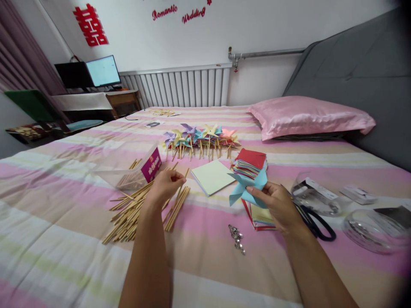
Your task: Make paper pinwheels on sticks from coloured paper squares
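My right hand (280, 204) grips a light blue paper pinwheel (241, 191), the thumb pressed on its middle. No stick shows on this pinwheel. My left hand (167, 183) is closed in a pinch on a thin wooden stick (186, 173), whose tip pokes up past the fingers. Below that hand lie a small row of sticks (177, 210) and a larger loose pile of sticks (130, 218). Under and behind the pinwheel are stacks of coloured paper squares (252, 159). Small metal fasteners (236, 238) lie on the bedspread between my arms.
Finished pinwheels on sticks (201, 136) lie in a heap farther back. A clear plastic box (112, 173) with sticks stands at left. Pale paper sheets (213, 176) lie centrally. Dark-handled scissors (316, 224) and clear containers (375, 231) are at right, a pink pillow (308, 117) behind.
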The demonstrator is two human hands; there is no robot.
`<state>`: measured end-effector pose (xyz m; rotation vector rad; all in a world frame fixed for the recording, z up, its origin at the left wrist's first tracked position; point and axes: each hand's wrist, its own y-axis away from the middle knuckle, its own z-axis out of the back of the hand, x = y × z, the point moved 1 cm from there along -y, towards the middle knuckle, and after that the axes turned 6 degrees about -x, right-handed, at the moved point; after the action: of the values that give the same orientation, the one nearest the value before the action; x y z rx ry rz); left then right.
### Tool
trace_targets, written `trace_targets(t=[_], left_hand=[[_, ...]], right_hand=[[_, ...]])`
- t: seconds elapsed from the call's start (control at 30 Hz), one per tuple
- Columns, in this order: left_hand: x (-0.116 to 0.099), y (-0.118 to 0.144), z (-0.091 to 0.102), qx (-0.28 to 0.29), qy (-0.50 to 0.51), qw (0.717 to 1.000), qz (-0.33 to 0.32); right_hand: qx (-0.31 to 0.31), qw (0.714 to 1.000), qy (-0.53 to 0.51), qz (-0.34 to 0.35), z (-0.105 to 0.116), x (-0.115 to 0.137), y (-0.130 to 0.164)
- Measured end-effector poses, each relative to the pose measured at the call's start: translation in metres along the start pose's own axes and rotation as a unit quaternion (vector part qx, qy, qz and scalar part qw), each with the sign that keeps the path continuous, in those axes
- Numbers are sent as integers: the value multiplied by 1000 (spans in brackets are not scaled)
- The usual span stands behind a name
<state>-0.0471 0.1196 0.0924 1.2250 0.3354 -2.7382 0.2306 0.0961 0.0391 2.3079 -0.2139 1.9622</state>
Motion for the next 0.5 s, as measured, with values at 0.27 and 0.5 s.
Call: trace_targets(t=[0.27,0.5], left_hand=[[-38,15,-25,181,293,935,-83],[-59,28,-43,266,299,909,-116]], right_hand=[[69,995,-21,72,-9,17,14],[153,972,24,178,-5,24,17]])
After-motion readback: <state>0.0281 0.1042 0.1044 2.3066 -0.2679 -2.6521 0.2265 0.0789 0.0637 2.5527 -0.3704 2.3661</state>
